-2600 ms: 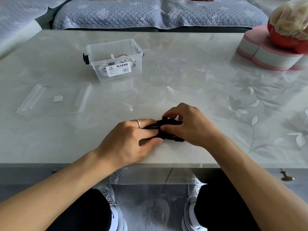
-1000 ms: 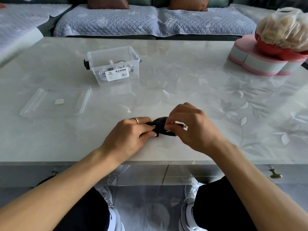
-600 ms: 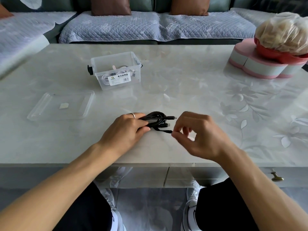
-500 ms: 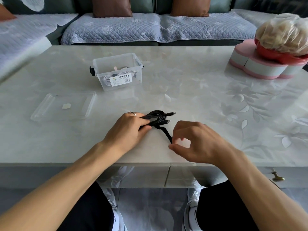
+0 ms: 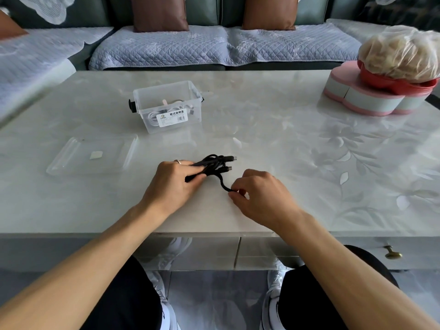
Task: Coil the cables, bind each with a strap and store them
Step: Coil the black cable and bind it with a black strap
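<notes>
A coiled black cable point(image 5: 213, 164) lies on the marble table point(image 5: 273, 148) near its front edge, both plugs pointing right. My left hand point(image 5: 172, 181) grips the coil's left part. A black strap point(image 5: 222, 183) trails from the coil toward me, and my right hand point(image 5: 259, 197) pinches its free end between thumb and fingertips. A clear storage box point(image 5: 167, 106) with white cables inside stands open further back on the left. Its clear lid point(image 5: 92, 152) lies flat on the table to the left of my hands.
A pink heart-shaped box point(image 5: 371, 101) carrying a red bowl with a plastic-wrapped bundle point(image 5: 402, 53) stands at the far right. A sofa with grey quilted covers point(image 5: 214, 46) runs behind the table. A drawer knob point(image 5: 392, 253) shows below the table edge.
Both hands were closed together over the bundle. My right hand has pulled away toward me, drawing the strap's end out of the coil, while my left hand stays on the coil.
</notes>
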Demonstrator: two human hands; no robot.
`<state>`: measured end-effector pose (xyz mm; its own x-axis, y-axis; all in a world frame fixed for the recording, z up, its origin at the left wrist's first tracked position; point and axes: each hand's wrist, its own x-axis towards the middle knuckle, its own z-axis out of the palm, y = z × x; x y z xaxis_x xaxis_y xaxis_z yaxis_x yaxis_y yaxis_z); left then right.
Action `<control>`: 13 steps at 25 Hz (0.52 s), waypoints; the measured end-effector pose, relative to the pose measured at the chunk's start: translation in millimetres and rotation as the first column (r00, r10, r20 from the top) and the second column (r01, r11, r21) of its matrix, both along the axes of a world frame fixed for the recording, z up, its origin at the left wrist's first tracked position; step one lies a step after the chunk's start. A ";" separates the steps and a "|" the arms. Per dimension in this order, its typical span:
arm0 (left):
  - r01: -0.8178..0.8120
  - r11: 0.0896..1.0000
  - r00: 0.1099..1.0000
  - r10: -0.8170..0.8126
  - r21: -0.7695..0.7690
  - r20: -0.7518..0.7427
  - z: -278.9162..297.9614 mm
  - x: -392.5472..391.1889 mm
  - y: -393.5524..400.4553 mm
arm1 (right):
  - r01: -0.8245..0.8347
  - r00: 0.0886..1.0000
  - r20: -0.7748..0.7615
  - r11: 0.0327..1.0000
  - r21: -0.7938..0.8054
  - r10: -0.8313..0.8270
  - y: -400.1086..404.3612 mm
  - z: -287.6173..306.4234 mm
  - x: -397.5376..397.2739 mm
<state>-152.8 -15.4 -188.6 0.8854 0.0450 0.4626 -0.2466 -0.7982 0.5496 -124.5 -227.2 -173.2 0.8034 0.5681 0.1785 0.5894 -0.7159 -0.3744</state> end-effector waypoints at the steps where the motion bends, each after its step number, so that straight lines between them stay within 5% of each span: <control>1: -0.054 0.996 0.998 0.052 -0.069 -0.029 1.4 -0.3 1.7 | 0.017 0.999 -0.032 0.999 0.028 -0.016 4.1 -0.7 -0.7; 5: -0.224 0.942 0.967 0.181 -0.251 -0.181 6.3 -0.3 5.8 | 0.159 0.965 -0.237 0.968 0.195 -0.111 6.7 10.8 4.6; 8: -0.249 0.900 0.957 0.172 -0.357 -0.233 9.8 0.3 6.4 | 0.368 0.913 -0.316 0.853 0.370 -0.257 2.0 22.9 26.2; 13: -0.158 0.942 0.987 0.162 -0.296 -0.009 17.2 1.1 -6.1 | 0.515 0.616 -0.785 0.719 0.467 0.068 15.6 34.8 46.7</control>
<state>-151.7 -21.5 -171.4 0.8485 0.3217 0.4202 -0.1390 -0.6307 0.7635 -77.8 -211.6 -138.5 0.8939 0.3395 -0.2928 -0.2290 -0.2157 -0.9492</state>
